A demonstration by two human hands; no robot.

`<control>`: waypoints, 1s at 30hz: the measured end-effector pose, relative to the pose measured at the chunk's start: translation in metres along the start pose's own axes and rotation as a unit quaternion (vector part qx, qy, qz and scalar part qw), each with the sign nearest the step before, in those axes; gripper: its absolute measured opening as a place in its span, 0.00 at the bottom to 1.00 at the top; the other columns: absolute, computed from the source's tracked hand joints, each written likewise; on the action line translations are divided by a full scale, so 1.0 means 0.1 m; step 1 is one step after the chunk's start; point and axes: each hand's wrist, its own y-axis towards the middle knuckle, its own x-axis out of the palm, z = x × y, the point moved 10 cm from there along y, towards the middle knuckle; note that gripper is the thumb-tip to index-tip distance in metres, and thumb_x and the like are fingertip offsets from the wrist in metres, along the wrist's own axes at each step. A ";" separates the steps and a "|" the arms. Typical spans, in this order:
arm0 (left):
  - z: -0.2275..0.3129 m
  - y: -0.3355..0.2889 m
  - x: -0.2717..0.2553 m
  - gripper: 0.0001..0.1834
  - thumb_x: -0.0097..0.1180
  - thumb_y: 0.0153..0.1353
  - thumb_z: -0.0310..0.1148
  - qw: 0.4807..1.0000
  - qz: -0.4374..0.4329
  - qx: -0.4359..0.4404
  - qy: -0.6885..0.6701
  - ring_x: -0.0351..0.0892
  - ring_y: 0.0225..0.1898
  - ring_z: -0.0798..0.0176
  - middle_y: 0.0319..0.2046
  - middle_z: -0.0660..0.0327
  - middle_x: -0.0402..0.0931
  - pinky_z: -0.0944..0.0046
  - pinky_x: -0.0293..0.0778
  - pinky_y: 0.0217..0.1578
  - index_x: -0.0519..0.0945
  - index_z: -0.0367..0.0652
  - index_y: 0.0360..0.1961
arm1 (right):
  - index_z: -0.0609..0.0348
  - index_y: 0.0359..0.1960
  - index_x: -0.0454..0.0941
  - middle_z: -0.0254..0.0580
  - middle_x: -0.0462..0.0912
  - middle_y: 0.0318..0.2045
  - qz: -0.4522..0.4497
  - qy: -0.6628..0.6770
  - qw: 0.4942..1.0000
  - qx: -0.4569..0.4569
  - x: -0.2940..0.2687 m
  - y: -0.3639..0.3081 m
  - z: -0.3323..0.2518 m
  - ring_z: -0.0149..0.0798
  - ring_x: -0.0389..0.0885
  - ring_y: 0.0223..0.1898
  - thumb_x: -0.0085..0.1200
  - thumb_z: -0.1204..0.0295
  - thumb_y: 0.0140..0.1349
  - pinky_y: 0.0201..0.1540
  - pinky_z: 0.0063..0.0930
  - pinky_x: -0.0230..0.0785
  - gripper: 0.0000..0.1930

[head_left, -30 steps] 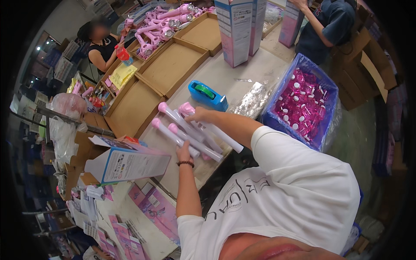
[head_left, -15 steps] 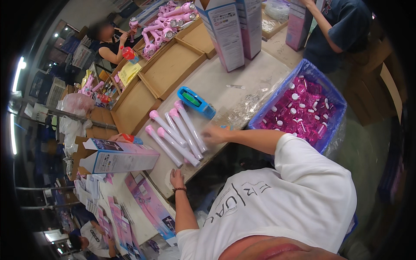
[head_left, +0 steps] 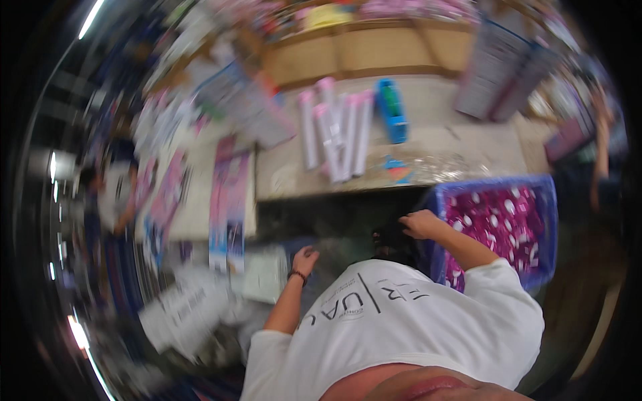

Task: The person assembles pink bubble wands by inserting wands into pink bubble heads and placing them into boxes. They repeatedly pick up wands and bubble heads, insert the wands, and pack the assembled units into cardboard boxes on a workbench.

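My left hand [head_left: 305, 259], with a dark bracelet at the wrist, hangs in front of the table, loosely bent and holding nothing I can see. On the other side, my right hand [head_left: 420, 224] is beside the left wall of a blue-lined bin [head_left: 440, 230]. Its fingers are slightly blurred and loosely apart, and no object shows in them. Pink bottles with white caps [head_left: 491, 224] fill the bin. Several pale tubes with pink ends [head_left: 346, 140] lie together on the table [head_left: 294, 177], out of reach of both hands. To their right is a blue tape dispenser [head_left: 392, 110] with a green roll.
Tall printed boxes stand on the table, one at the left [head_left: 247, 103] and others at the right [head_left: 498, 70]. Cardboard trays [head_left: 374, 50] line the back. Flat printed cartons [head_left: 227, 200] lie on the left table. Other people are at the left [head_left: 114, 194] and right [head_left: 602, 120].
Both my hands have drawn back from the table; the right one has left the tubes and moved beside the bin. The view has turned, and the tubes stay on the table.
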 end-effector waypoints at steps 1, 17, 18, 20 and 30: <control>-0.18 -0.17 -0.06 0.27 0.62 0.55 0.37 1.000 0.022 -0.006 -0.011 0.80 0.36 0.64 0.39 0.54 0.82 0.67 0.75 0.38 0.74 0.32 0.53 | 0.57 0.44 0.76 0.52 0.82 0.34 0.005 -0.004 1.000 -0.017 0.00 0.01 -0.03 0.54 0.81 0.38 0.56 0.60 0.55 0.38 0.47 0.75 0.19; -4.09 -4.61 0.62 0.30 0.60 0.48 0.44 0.825 0.350 -0.344 -0.280 0.77 0.51 0.49 0.48 0.47 0.78 0.59 0.71 0.53 0.78 0.35 0.51 | 0.64 0.51 0.75 0.47 0.84 0.30 -0.293 0.063 0.951 0.073 1.51 0.16 -1.39 0.39 0.83 0.30 0.57 0.65 0.56 0.27 0.40 0.78 0.23; -4.28 -4.91 0.82 0.30 0.59 0.48 0.43 0.796 0.366 -0.378 -0.299 0.77 0.51 0.49 0.48 0.47 0.79 0.59 0.71 0.53 0.78 0.35 0.50 | 0.64 0.53 0.74 0.44 0.83 0.30 -0.304 0.045 0.951 0.024 1.55 0.18 -1.82 0.36 0.82 0.28 0.56 0.66 0.57 0.24 0.37 0.78 0.23; -4.56 -5.38 1.15 0.29 0.59 0.48 0.43 0.748 0.395 -0.430 -0.316 0.78 0.51 0.50 0.47 0.47 0.79 0.59 0.71 0.53 0.79 0.36 0.49 | 0.65 0.56 0.72 0.41 0.82 0.29 -0.303 -0.018 0.953 0.006 1.59 0.28 -2.41 0.33 0.81 0.26 0.55 0.67 0.58 0.21 0.33 0.78 0.24; -4.48 -5.56 1.69 0.27 0.60 0.51 0.43 0.575 0.459 -0.448 -0.508 0.83 0.39 0.56 0.42 0.51 0.82 0.62 0.77 0.44 0.79 0.38 0.50 | 0.71 0.52 0.74 0.42 0.81 0.28 -0.330 -0.023 0.931 -0.151 2.19 2.10 -4.63 0.31 0.78 0.22 0.57 0.68 0.58 0.26 0.26 0.70 0.23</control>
